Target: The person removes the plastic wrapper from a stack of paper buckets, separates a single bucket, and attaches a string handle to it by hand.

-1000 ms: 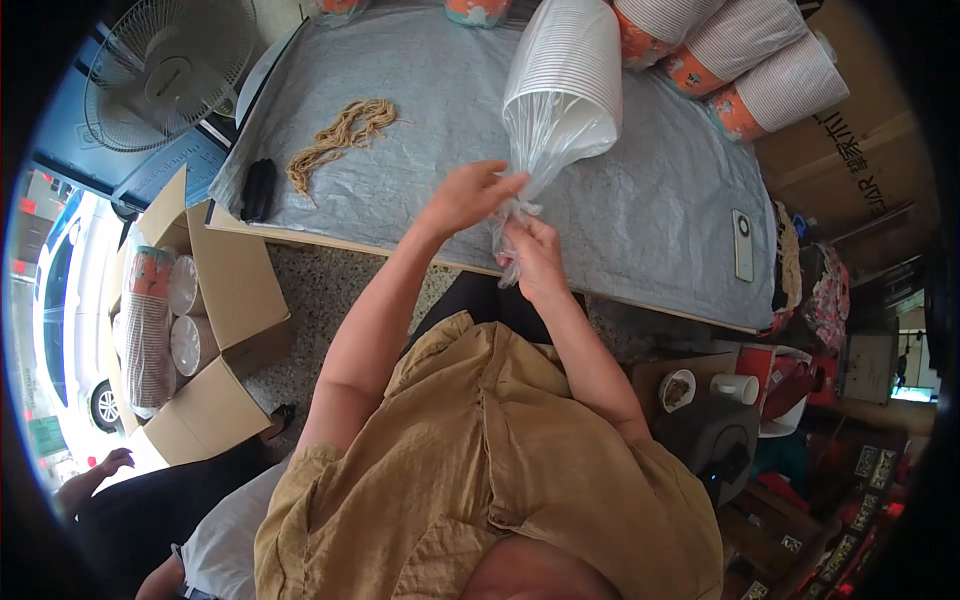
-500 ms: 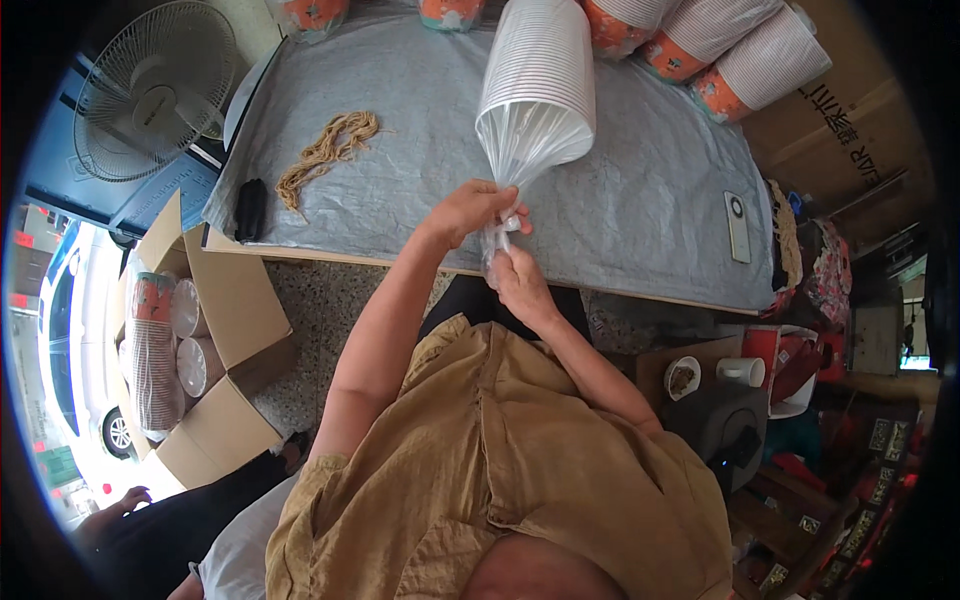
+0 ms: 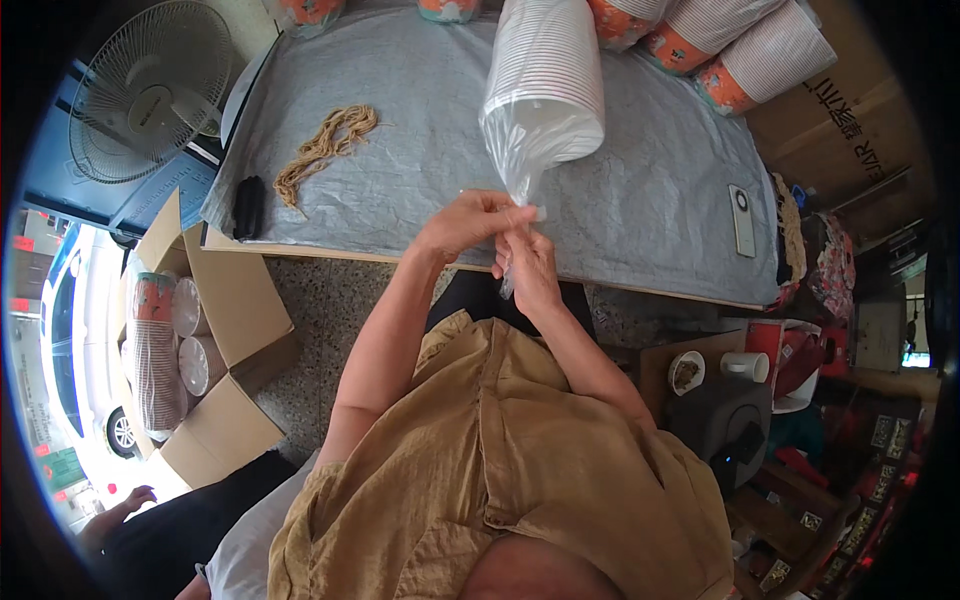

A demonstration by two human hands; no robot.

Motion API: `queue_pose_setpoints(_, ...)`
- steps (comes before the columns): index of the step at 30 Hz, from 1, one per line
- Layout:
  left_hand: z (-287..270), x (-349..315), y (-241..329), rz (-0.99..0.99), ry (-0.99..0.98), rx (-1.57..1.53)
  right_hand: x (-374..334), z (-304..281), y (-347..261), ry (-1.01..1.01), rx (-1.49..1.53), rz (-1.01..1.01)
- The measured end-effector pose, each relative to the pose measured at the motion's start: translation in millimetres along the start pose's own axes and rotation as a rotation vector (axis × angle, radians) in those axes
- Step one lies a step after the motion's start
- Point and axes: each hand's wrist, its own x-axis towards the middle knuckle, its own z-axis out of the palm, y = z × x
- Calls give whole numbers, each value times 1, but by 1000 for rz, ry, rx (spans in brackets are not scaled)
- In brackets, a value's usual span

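Note:
A long stack of white paper cups (image 3: 548,60) lies on the grey-covered table, its open end toward me, inside a clear plastic bag (image 3: 518,160). The bag's mouth is gathered into a narrow neck near the table's front edge. My left hand (image 3: 475,224) pinches that neck from the left, thumb and fingers pressed together. Just below and touching it, my right hand (image 3: 530,262) is closed on the bag's loose tail, which hangs down between the fingers. A small whitish piece shows by the left fingertips; I cannot make out what it is.
More bagged cup stacks (image 3: 765,60) lie along the table's far side. A bundle of tan strings (image 3: 325,155), a black object (image 3: 249,208) and a phone (image 3: 741,220) rest on the table cover (image 3: 420,120). An open carton (image 3: 235,300) holding cups stands left, near another person's hand (image 3: 135,497).
My right hand has risen and drawn closer to the left at the bag's neck. The left hand has shifted slightly down, and the gathered plastic looks narrower.

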Motion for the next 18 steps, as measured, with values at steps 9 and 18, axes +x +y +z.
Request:
queue_pose_setpoints(9, 33, -1, -16, 22, 180, 190, -13, -4, 8, -59, -327, 112)
queue_pose_setpoints(18, 28, 17, -20, 26, 268, -423, -27, -12, 6, -241, -542, 155)
